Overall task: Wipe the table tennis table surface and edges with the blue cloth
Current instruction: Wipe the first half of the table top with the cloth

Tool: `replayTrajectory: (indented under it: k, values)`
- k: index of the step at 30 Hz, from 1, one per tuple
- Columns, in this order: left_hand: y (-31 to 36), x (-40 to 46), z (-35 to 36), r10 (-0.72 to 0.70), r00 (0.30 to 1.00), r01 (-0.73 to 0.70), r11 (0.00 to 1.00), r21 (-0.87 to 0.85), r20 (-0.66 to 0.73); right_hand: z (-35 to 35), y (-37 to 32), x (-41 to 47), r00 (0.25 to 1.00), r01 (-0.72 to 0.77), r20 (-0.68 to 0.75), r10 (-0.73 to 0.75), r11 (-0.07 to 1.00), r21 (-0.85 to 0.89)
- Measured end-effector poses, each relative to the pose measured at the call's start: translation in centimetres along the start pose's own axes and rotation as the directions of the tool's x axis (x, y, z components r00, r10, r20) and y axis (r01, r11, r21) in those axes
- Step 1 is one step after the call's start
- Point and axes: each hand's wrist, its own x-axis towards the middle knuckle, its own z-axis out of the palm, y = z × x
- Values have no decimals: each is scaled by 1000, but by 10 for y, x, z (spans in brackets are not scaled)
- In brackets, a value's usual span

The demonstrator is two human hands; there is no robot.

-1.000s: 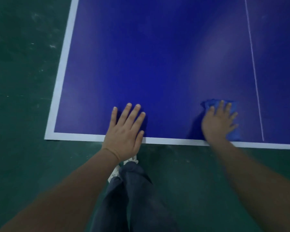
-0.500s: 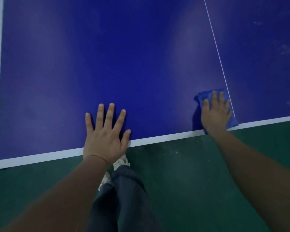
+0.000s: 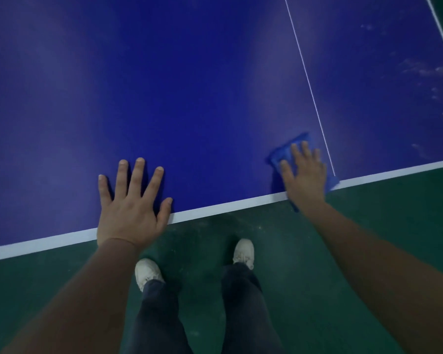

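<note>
Head view, left to right: the left hand [image 3: 132, 205] lies flat and released on the bench [image 3: 202, 85], fingers spread, its heel over the white border line [image 3: 228, 205] at the near edge. Further right, the right hand [image 3: 306, 175] presses with straight fingers on the blue cloth [image 3: 283, 154], which sits at the near edge just left of the thin white centre line [image 3: 310, 85]. Pale smudges [image 3: 430, 72] mark the bench's far right portion.

Risks, as I judge them: part of the cloth overhangs the edge, so a sideways stroke could drag it off onto the green floor [image 3: 368, 226]; its colour nearly matches the bench, so bunching might go unnoticed.

The cloth looks small, folded or crumpled, brighter than the bench, mostly hidden under the palm.
</note>
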Motion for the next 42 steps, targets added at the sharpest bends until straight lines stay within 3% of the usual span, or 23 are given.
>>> replayTrajectory:
  k: [2,4,5,7,10,12,14,18,21,22,23,24,25,27,28,29,31,33,35,37,39,41,42]
  values:
    - [2,0,-1,-9,1000,9,1000,3,-3,-10,6,7,985,-171,4,171,984,54]
    - [4,2,-2,-17,1000,17,1000,-7,-7,-3,-20,9,972,-228,-39,232,971,72]
    - [5,2,-3,-18,1000,18,1000,-12,-8,2,-41,7,981,-175,-74,180,983,61]
    - [6,3,-4,-22,1000,22,1000,-9,-5,14,-82,-6,993,88,-84,-87,996,7]
    - [17,1,-8,-84,996,84,996,6,-11,15,-91,-16,870,492,62,-489,870,-34]
    - [46,2,-10,-143,989,143,990,-15,-30,9,-52,6,819,574,56,-571,818,-35]
    - [91,9,-10,-154,987,153,988,-34,-46,4,4,36,861,508,-16,-509,860,-48]
    - [196,40,3,-102,991,91,988,-127,-82,-30,137,115,985,170,-4,-171,982,-86]
    - [259,69,6,-61,994,45,986,-162,-90,-46,178,146,978,-205,-27,207,977,60]
    - [273,79,7,-51,995,36,985,-166,-87,-44,168,142,964,-260,-46,264,963,71]
    - [284,89,8,-48,995,33,985,-171,-86,-37,150,131,972,-206,-108,211,977,55]
    - [292,99,8,-56,995,40,984,-176,-88,-29,130,113,987,-47,-155,52,998,35]
    - [298,109,9,-70,993,53,983,-177,-93,-19,111,91,969,199,-149,-199,980,-18]
    - [304,130,9,-89,991,71,985,-159,-105,-10,99,55,746,663,-9,-666,745,-71]
    - [306,140,9,-88,990,72,987,-146,-106,-11,108,59,646,763,38,-762,643,-62]
    - [307,152,8,-90,990,75,988,-135,-105,-16,126,79,627,778,20,-778,626,-50]
    - [308,171,7,-115,990,104,987,-126,-85,-24,173,137,782,611,-75,-619,785,-98]
    - [309,182,9,-150,987,142,981,-130,-55,-41,229,194,948,285,-107,-299,951,-122]
    - [309,185,13,-174,984,169,978,-125,-33,-63,264,228,995,-56,-80,56,998,-5]
    - [310,185,13,-170,985,166,979,-121,-21,-66,255,229,963,-255,-68,260,964,79]
    - [310,185,12,-170,985,167,979,-117,-20,-50,214,200,976,-142,-162,144,990,27]
    - [309,186,12,-174,985,172,979,-112,-15,-28,166,145,958,221,-176,-228,974,-57]
    - [309,187,12,-177,984,174,978,-111,-13,-21,152,115,890,433,-116,-440,897,-86]
